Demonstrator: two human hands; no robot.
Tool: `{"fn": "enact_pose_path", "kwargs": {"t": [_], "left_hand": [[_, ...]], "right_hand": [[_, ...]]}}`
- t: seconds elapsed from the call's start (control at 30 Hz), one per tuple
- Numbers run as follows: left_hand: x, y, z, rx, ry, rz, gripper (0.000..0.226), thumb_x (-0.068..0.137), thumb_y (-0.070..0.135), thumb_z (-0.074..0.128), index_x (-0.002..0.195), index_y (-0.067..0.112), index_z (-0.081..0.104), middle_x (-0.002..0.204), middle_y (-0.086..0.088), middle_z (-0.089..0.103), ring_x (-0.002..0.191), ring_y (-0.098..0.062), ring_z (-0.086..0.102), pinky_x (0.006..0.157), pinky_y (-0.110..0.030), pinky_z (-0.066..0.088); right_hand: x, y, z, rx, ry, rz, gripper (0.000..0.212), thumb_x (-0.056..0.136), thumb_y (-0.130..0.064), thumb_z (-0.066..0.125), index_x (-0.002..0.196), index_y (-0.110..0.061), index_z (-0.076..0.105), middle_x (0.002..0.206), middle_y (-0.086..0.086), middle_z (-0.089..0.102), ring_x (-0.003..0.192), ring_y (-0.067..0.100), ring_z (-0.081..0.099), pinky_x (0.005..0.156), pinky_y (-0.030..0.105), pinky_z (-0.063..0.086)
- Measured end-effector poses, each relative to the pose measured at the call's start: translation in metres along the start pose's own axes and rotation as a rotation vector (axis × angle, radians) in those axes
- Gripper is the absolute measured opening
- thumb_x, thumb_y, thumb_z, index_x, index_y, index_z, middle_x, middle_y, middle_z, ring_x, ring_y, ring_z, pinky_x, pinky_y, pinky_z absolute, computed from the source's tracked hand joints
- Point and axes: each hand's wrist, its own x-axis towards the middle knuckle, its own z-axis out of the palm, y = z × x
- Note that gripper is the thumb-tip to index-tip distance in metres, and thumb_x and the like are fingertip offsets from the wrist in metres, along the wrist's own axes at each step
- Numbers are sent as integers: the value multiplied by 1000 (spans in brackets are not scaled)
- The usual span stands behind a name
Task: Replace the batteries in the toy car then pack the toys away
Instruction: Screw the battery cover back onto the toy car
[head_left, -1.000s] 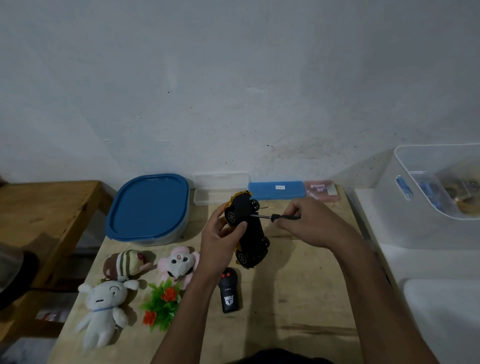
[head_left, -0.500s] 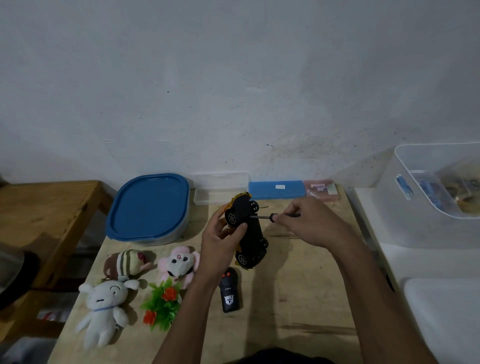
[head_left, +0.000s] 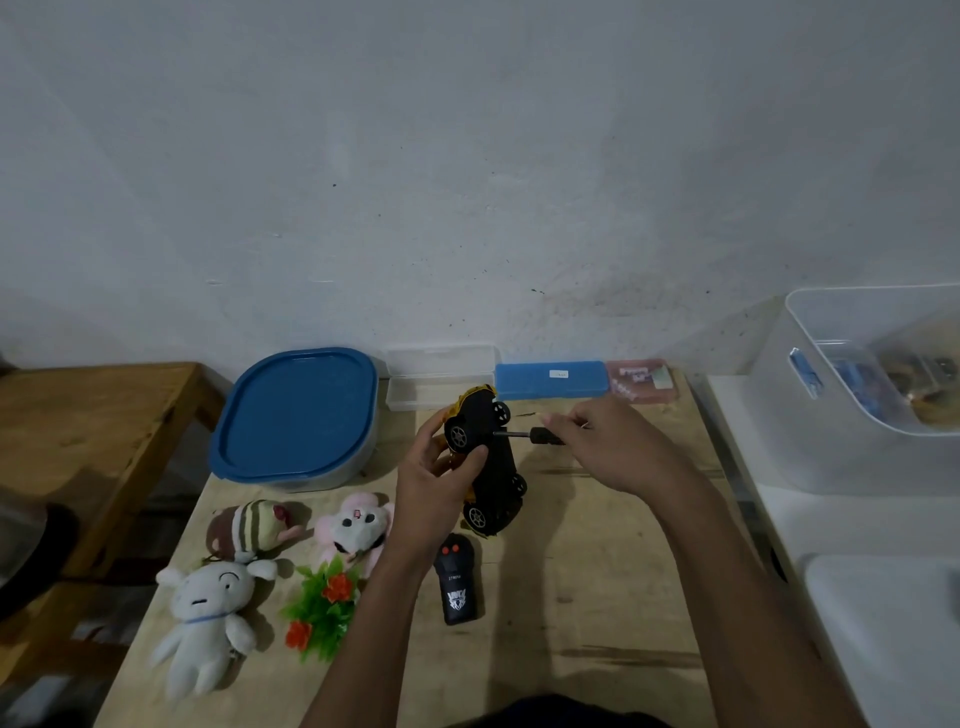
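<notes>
The battery job looks to be in its opening step, with nothing yet swapped. The left hand holds the toy car above the middle of the wooden desk, fingers wrapped round its yellow body so the black underside faces right and the car stands nearly on end. The right hand pinches the black handle of a small screwdriver, its shaft lying level with the tip set against the underside between the upper two wheels. This reads as work on the screw of the battery cover (whether it is loosening or tightening cannot be told). No batteries, loose cover or screw can be made out on the desk.

The packing has not begun, judging by what lies out. The black remote control lies on the desk just below the car. Toward the left edge lie a pink plush, a brown striped plush, a white plush doll and a small plastic plant with red flowers. At the far left corner sits a container with its blue lid on, possibly where the toys will go. Along the far edge lie a clear plastic case, a blue case and a pink packet; their contents are too unclear to name.

So what remains is nearly everything: opening the cover, swapping cells, closing up and stowing the toys.
</notes>
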Motion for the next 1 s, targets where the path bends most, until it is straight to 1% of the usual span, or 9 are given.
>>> {"fn": "enact_pose_path", "kwargs": {"t": [0.2,0.3,0.4,0.5,0.57,0.7,0.83,0.9,1.0], "left_hand": [[3,3,-2,-18,14,12,52,88,9,73,128,40,58,115,9,73,110,-15,69,95,-44,57],[3,5,-2,-10,18,27,53,88,10,72,130,38,57,117,6,73,111,-16,68,95,-44,57],[2,8,-2,-1,2,56,51,89,10,72,123,45,58,117,7,73,112,-19,68,94,-43,57],[2,11,-2,13,10,72,51,89,11,72,118,51,58,117,8,73,112,-18,68,94,-42,57],[2,13,-2,26,20,73,52,89,13,72,116,55,58,117,10,72,114,-18,67,96,-45,56],[1,14,-3,28,22,80,56,89,12,73,109,63,60,117,10,73,113,-17,67,96,-45,56],[-1,13,0,32,6,78,53,89,13,73,113,57,59,118,8,72,114,-17,66,96,-43,56],[-1,13,0,36,3,77,51,89,13,73,115,54,58,118,7,72,114,-17,66,95,-44,56],[0,14,1,41,1,82,50,89,13,73,117,52,57,118,7,71,114,-16,66,95,-42,56]], "right_hand": [[2,5,1,31,-87,18,24,83,-43,70,91,-29,52,92,-10,60,81,4,57,64,25,44],[3,5,0,1,-20,-7,21,89,-47,61,79,-28,60,80,-5,62,71,8,57,58,27,39],[2,3,0,-36,20,-26,41,97,-47,46,63,-27,57,59,-3,53,57,14,51,54,30,34],[-2,1,-1,55,-34,-22,18,91,-49,57,86,-32,58,80,-14,58,78,8,58,60,26,40],[-4,2,-2,76,-96,-9,26,86,-44,66,99,-27,53,89,-12,59,82,7,58,62,27,43],[-3,3,-2,40,-44,-32,24,88,-45,63,89,-22,59,89,-2,64,82,12,60,68,31,46],[0,4,-4,-10,-50,-18,36,96,-49,48,70,-26,57,69,-1,59,66,16,57,58,30,38],[-1,5,-4,12,-86,15,24,90,-52,56,83,-29,56,79,-10,57,74,8,56,60,27,39],[-3,7,-4,24,-136,43,31,82,-47,69,97,-28,49,93,-10,57,83,7,57,67,29,47]]}}
